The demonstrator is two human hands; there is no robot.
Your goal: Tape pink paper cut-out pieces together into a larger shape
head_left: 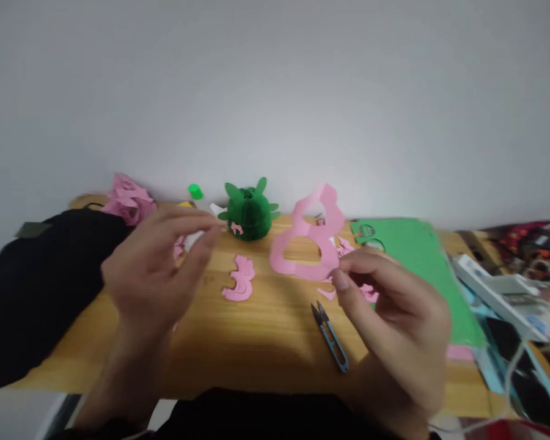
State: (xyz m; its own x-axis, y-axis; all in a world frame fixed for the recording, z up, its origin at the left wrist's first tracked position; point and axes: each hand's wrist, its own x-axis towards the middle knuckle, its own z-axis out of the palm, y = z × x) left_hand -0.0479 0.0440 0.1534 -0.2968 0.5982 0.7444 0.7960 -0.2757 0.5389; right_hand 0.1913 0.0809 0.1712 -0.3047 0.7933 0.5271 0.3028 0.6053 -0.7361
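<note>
My right hand [389,318] pinches the lower right edge of a pink paper cutout [284,260]. The cutout is raised above the table and has two large holes, like a figure eight. Over the left part of the table is my left hand [165,269], blurred, with thumb and forefinger closed together; whatever may be between them is too small to make out. Several curved pink paper pieces [242,287] lie between my hands. Thread snips [330,339] rest nearer me, beside my right hand. Behind stands a dark green ball-shaped object [250,214] with leaf-like paper pieces and a small pink shape.
Crumpled pink paper [128,198] and a black cloth [50,287] are at the left. A bright green cap [195,191] is near the wall. Green sheets [412,263] lie at the right, beside a white box [499,293], a dark phone [513,354] and a white cable [513,366].
</note>
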